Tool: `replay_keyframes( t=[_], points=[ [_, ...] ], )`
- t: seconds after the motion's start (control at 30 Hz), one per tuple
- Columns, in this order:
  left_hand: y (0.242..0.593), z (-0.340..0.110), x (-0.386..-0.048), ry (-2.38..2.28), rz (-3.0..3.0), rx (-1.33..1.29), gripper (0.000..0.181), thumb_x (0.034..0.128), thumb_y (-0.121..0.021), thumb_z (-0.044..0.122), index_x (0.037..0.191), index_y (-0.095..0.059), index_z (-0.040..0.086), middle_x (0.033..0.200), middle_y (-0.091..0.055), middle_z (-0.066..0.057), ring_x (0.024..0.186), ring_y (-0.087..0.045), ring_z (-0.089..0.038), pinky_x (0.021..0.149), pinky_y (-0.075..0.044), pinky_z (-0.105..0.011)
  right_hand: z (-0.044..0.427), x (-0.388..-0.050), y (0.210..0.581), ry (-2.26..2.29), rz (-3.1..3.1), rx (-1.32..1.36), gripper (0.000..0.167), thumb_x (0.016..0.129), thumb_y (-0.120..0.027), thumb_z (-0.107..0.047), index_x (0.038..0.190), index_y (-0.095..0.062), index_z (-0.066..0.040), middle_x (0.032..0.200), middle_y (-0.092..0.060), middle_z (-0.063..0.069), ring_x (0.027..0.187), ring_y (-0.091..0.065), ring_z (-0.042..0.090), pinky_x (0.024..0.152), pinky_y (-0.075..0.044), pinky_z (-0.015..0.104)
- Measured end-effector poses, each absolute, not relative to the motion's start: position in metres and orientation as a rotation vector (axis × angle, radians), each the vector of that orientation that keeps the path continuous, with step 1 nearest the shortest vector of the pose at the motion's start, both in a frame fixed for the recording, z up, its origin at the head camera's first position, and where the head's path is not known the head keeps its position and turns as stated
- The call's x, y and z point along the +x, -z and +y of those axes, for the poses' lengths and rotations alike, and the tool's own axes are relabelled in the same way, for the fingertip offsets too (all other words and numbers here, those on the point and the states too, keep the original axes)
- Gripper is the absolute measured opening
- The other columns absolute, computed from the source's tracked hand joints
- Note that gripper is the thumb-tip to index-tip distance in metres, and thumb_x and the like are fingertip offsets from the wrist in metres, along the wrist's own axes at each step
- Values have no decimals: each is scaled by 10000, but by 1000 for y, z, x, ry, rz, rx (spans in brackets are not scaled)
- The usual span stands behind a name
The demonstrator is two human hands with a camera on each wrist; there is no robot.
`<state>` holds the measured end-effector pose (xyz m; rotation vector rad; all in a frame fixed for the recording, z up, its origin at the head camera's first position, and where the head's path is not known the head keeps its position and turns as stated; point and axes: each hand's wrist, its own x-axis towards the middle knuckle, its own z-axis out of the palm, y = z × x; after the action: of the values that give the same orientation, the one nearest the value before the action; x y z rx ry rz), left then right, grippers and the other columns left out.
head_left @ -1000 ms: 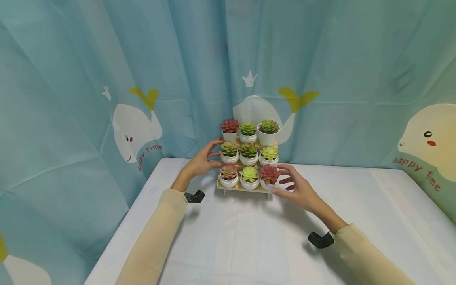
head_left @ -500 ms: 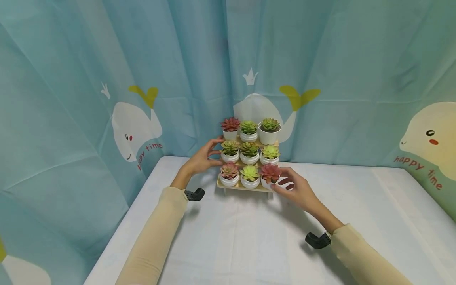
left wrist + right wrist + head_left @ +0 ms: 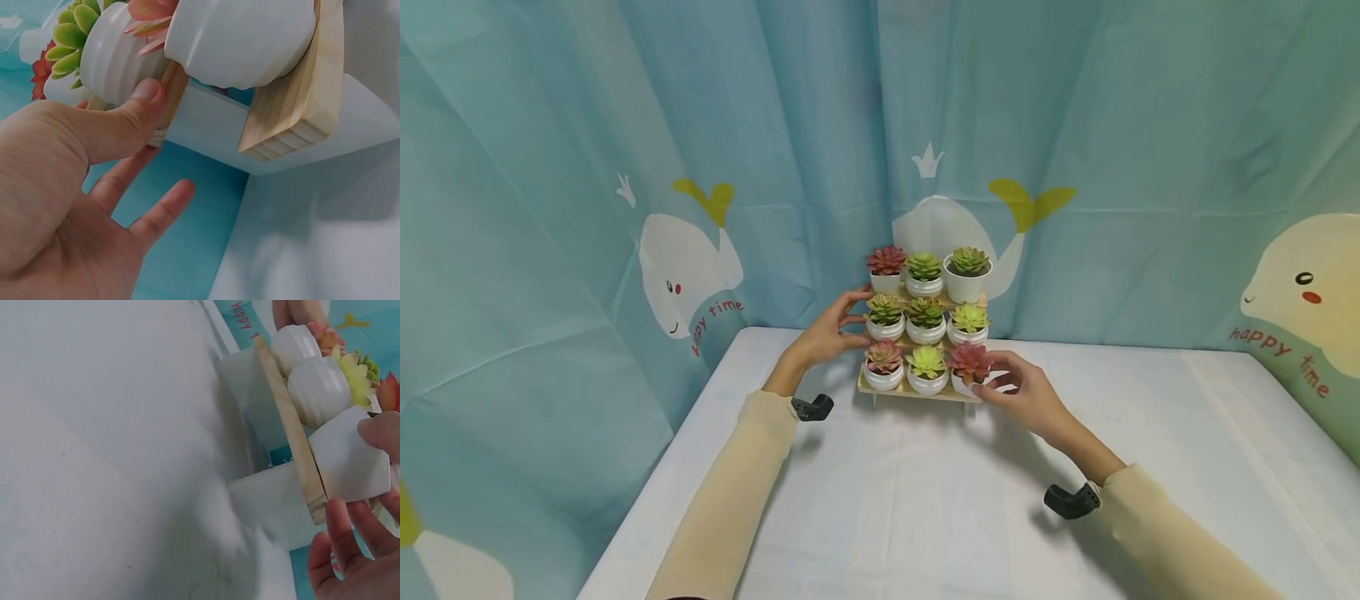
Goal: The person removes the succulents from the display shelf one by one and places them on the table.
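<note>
A three-tier wooden plant stand [image 3: 917,396] with white supports stands near the table's back edge, bearing several white-potted succulents in rows. At its left side, my left hand [image 3: 822,337] pinches the end of the middle shelf; in the left wrist view the thumb [image 3: 140,109] lies on the wood beside a pot, two fingers reaching below. My right hand [image 3: 1026,396] holds the red succulent [image 3: 970,362] at the bottom row's right end by its white pot [image 3: 351,456]. Its thumb is on the pot's front, the fingers by the far side and shelf end.
A white cloth [image 3: 880,517] covers the table. Behind and to the left hangs a blue curtain [image 3: 790,167] with whale prints, close to the stand's back. A dark wrist device [image 3: 1071,502] sits below each hand.
My right thumb and fingers have closed in from beside the red succulent onto its pot. The left hand stays at the stand's left side. The view has shifted slightly.
</note>
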<state>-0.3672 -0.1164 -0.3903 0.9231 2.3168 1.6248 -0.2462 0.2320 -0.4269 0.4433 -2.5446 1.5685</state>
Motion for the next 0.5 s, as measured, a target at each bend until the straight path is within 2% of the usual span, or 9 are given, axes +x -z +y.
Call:
replay_keyframes(
  t=[0.13, 0.5],
  points=[
    [389, -117, -366, -1631, 2321, 887, 739, 918, -663, -163, 1545, -358, 81, 1718, -130, -58, 1421, -418, -415, 1029, -531, -481, 236, -247, 423, -1666, -2555, 419, 523, 913, -802, -128, 1385, -590, -57, 1266, -651, 182, 954, -674, 216, 760, -590, 248],
    [389, -115, -367, -1625, 2329, 885, 748, 917, -678, -146, 1552, -362, 93, 1719, -135, -43, 1422, -424, -403, 1024, -541, -447, 261, -243, 411, -1676, -2585, 424, 518, 913, -805, -133, 1379, -594, -58, 1268, -643, 140, 992, -655, 183, 812, -575, 223]
  ],
)
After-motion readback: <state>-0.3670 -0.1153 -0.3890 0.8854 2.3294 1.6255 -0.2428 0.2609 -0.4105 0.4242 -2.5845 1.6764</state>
